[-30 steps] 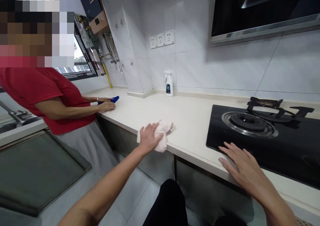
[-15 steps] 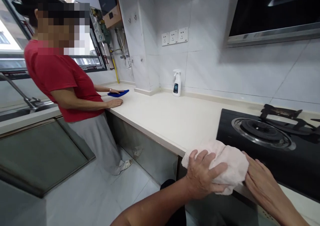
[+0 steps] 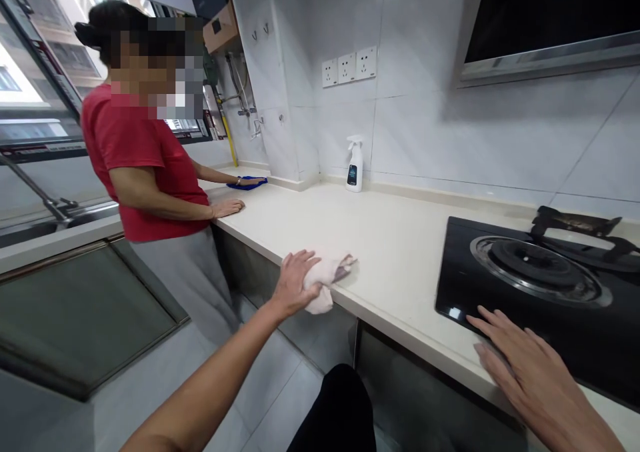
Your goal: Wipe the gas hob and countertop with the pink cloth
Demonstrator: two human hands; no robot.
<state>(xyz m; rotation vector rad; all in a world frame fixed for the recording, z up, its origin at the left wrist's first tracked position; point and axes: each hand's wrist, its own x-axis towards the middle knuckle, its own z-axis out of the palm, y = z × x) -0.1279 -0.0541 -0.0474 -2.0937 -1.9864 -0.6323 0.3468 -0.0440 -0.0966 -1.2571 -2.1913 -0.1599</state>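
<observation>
My left hand (image 3: pixel 296 283) presses a crumpled pale pink cloth (image 3: pixel 330 275) onto the front edge of the cream countertop (image 3: pixel 380 239), fingers wrapped round it. My right hand (image 3: pixel 520 365) lies flat with fingers spread on the front left corner of the black gas hob (image 3: pixel 545 292), holding nothing.
A person in a red shirt (image 3: pixel 140 165) stands at the far end of the counter, one hand on a blue cloth (image 3: pixel 247 183). A white spray bottle (image 3: pixel 354 165) stands by the tiled wall. A burner with its pan support (image 3: pixel 575 229) is at right, a sink tap (image 3: pixel 45 199) at left.
My left hand has slid the pink cloth to the left along the counter edge, away from the hob. My right hand has let go of the cloth and lies flat on the hob corner.
</observation>
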